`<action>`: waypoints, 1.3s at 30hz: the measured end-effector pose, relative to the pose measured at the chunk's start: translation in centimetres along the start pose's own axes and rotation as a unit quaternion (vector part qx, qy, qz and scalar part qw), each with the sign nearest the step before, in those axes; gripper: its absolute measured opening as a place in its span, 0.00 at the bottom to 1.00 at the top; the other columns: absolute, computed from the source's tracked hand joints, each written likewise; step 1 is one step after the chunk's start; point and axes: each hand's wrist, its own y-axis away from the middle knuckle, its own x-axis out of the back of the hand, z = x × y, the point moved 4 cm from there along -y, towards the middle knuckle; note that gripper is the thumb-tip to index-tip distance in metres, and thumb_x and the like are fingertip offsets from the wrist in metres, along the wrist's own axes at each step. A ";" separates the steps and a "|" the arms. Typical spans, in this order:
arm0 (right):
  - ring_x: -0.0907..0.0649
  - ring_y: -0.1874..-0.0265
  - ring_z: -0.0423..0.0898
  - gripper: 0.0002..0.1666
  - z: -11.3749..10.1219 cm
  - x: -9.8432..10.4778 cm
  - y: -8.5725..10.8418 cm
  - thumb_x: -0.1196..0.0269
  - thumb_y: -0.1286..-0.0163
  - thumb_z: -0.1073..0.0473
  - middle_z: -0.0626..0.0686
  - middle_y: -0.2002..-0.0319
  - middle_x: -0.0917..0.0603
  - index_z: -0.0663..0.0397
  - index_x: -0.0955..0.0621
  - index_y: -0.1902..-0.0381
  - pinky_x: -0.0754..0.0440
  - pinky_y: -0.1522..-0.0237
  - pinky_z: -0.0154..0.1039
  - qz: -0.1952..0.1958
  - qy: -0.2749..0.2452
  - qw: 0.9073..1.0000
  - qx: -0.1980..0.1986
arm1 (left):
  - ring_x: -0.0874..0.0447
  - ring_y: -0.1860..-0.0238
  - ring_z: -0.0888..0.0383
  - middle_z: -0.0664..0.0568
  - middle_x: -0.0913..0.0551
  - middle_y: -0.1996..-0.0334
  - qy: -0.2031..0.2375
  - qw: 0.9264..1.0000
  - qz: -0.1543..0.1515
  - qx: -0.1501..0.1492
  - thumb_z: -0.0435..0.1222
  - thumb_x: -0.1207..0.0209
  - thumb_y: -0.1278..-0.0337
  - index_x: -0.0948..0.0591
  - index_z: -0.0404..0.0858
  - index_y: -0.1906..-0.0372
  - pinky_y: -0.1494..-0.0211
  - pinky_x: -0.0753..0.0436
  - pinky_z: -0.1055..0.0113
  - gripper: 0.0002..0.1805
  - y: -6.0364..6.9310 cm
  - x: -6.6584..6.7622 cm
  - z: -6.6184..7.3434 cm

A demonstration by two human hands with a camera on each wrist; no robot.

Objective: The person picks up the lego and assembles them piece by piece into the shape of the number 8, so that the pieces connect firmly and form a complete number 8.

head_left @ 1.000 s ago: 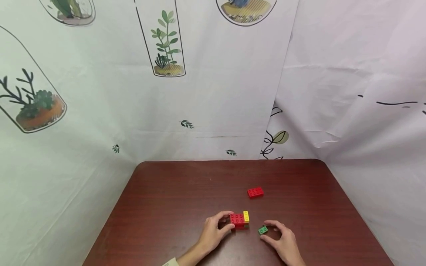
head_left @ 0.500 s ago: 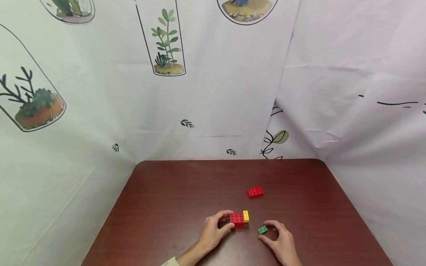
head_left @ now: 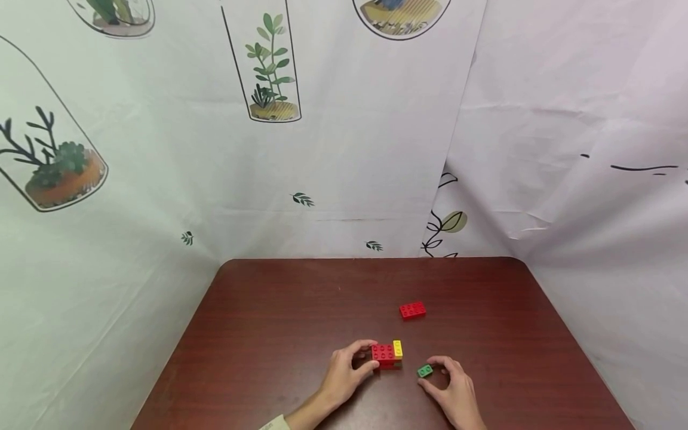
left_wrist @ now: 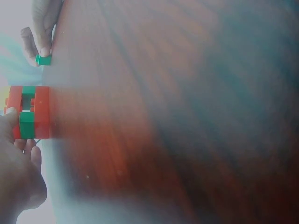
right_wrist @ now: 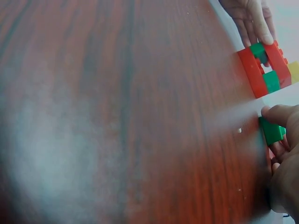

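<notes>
The left hand (head_left: 341,376) grips the left end of a brick stack, thumb at the near side and fingers at the far side. Its top shows a red brick (head_left: 383,352) and a yellow brick (head_left: 398,349) at the right end. Between red upper and lower bricks, the left wrist view shows two green bricks with a gap; one is the nearer green brick (left_wrist: 26,125). Right of the stack and apart from it, a small green brick (head_left: 424,371) is between the thumb and fingers of the right hand (head_left: 457,394), which pinches it low at the table.
A loose red brick (head_left: 412,310) lies farther back on the dark red-brown table (head_left: 301,298), beyond both hands. Printed cloth (head_left: 344,149) hangs behind the table and along both sides.
The right hand has shifted very slightly left around the small green brick. The left hand and the stack have not visibly moved.
</notes>
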 end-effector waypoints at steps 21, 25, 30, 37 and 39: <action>0.14 0.59 0.40 0.25 0.1 0.5 -1.0 0.15 0.49 0.66 0.43 0.59 0.10 0.50 0.12 0.53 0.16 0.59 0.36 -0.061 -0.059 0.993 -0.085 | 0.10 0.51 0.55 0.52 0.09 0.50 0.013 1.000 -0.007 0.010 0.39 0.28 0.35 0.14 0.38 0.41 0.47 0.11 0.58 0.20 0.1 0.1 0.4; 0.14 0.59 0.41 0.24 0.1 0.7 -1.7 0.17 0.45 0.65 0.44 0.59 0.10 0.52 0.11 0.51 0.15 0.59 0.35 -0.082 -0.092 0.985 -0.117 | 0.10 0.51 0.54 0.52 0.09 0.51 0.012 1.000 -0.004 -0.001 0.38 0.27 0.36 0.14 0.38 0.42 0.48 0.11 0.59 0.19 0.0 0.1 0.5; 0.13 0.57 0.45 0.24 -0.6 1.0 -3.0 0.17 0.44 0.66 0.46 0.56 0.10 0.52 0.12 0.49 0.14 0.58 0.36 -0.075 -0.107 0.986 -0.100 | 0.10 0.52 0.55 0.51 0.09 0.51 0.012 1.000 -0.002 -0.009 0.37 0.27 0.37 0.14 0.39 0.42 0.49 0.11 0.60 0.19 0.1 0.1 0.5; 0.13 0.54 0.49 0.26 -2.1 1.4 -5.2 0.18 0.45 0.69 0.46 0.53 0.09 0.54 0.12 0.48 0.16 0.56 0.34 -0.042 -0.121 0.991 -0.050 | 0.10 0.50 0.56 0.51 0.09 0.49 0.014 1.000 -0.005 -0.001 0.38 0.27 0.37 0.14 0.39 0.42 0.47 0.11 0.59 0.20 0.1 0.0 0.3; 0.13 0.56 0.48 0.25 -2.6 1.5 -5.7 0.17 0.45 0.68 0.45 0.55 0.09 0.52 0.11 0.49 0.17 0.57 0.32 -0.041 -0.128 0.990 -0.043 | 0.10 0.50 0.55 0.52 0.09 0.49 0.012 1.000 -0.004 -0.002 0.38 0.27 0.37 0.14 0.40 0.42 0.46 0.11 0.59 0.20 0.1 0.0 0.2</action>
